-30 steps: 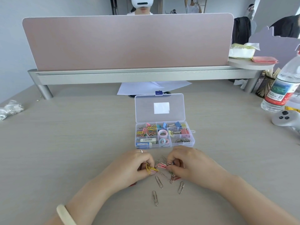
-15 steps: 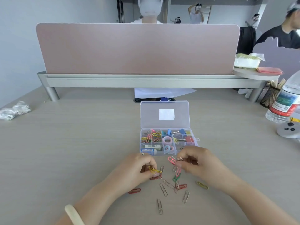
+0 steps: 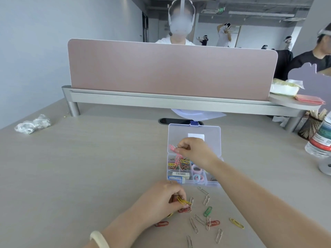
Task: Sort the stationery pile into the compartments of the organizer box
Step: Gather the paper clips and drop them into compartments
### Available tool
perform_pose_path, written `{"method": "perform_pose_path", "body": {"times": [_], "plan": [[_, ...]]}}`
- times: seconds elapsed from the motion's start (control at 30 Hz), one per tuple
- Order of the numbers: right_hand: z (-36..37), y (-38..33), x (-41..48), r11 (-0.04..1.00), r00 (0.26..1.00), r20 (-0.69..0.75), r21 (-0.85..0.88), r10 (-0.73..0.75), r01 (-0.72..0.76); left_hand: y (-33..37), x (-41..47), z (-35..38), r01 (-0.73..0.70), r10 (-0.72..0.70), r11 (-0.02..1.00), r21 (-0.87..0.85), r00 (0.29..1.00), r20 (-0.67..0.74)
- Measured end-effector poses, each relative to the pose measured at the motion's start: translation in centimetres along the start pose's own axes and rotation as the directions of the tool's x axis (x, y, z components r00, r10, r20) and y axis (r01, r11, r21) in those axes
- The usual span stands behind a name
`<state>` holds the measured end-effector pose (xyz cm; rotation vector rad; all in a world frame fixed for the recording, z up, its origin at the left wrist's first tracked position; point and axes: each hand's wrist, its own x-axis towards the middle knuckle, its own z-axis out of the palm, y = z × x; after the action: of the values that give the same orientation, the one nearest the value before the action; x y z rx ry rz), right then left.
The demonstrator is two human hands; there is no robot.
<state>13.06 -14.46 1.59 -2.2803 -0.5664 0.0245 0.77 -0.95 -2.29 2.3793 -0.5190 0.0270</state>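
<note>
A clear organizer box (image 3: 179,179) stands open in the middle of the desk, its lid (image 3: 211,135) tipped back. Coloured paper clips, tape rolls and an eraser fill its compartments. My right hand (image 3: 194,152) hovers over the far-left compartment, pinching pink paper clips (image 3: 172,148); some pink ones blur just below it. My left hand (image 3: 161,203) rests on the desk in front of the box, fingers closed on yellow paper clips (image 3: 183,201). Several loose paper clips (image 3: 206,219), silver, red, green and yellow, lie scattered near it.
A pink divider panel (image 3: 170,68) on a grey rail crosses the back of the desk. Crumpled plastic (image 3: 32,125) lies far left. A water bottle (image 3: 320,140) and a mesh pen cup (image 3: 310,127) stand at the right edge. People sit and stand behind the divider.
My right hand has lifted from the pile and moved forward over the box with the pink clips. My left hand stayed on the desk with the yellow clips. The view has tilted up.
</note>
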Motion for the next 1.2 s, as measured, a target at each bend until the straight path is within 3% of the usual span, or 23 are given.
{"method": "perform_pose_path", "body": {"times": [0.13,0.23,0.47,0.73,0.93,1.03,1.2], "plan": [[1.0,0.6,0.8,0.945,0.999,0.046,-0.326,-0.004,0.019,-0.1,0.0,0.0,-0.008,0.008,1.000,0.007,1.000,-0.008],[0.8,0.5,0.7,0.912,0.995,0.089,-0.403,-0.050,0.082,-0.2,0.1,0.1,-0.015,0.015,1.000,0.000,1.000,-0.009],[0.1,0.7,-0.1,0.912,0.979,0.177,-0.377,-0.102,0.164,-0.2,0.2,0.1,-0.015,0.015,1.000,-0.026,1.000,-0.007],[-0.8,0.2,-1.0,0.951,0.995,0.007,-0.294,-0.100,0.098,0.0,0.1,0.0,-0.007,0.007,0.999,-0.036,1.000,-0.002],[-0.7,1.2,-2.6,0.940,0.992,0.070,-0.319,-0.103,0.120,-0.2,0.1,0.1,0.002,-0.002,0.999,-0.039,1.000,-0.007],[-0.9,1.8,-3.7,0.950,0.992,-0.001,-0.289,-0.126,0.121,-0.2,0.1,0.1,0.004,-0.005,0.999,-0.043,1.000,-0.008],[-1.0,2.2,-5.3,0.954,0.988,0.009,-0.261,-0.152,0.149,-0.2,0.1,0.2,0.024,-0.024,0.999,-0.025,1.000,-0.005]]}}
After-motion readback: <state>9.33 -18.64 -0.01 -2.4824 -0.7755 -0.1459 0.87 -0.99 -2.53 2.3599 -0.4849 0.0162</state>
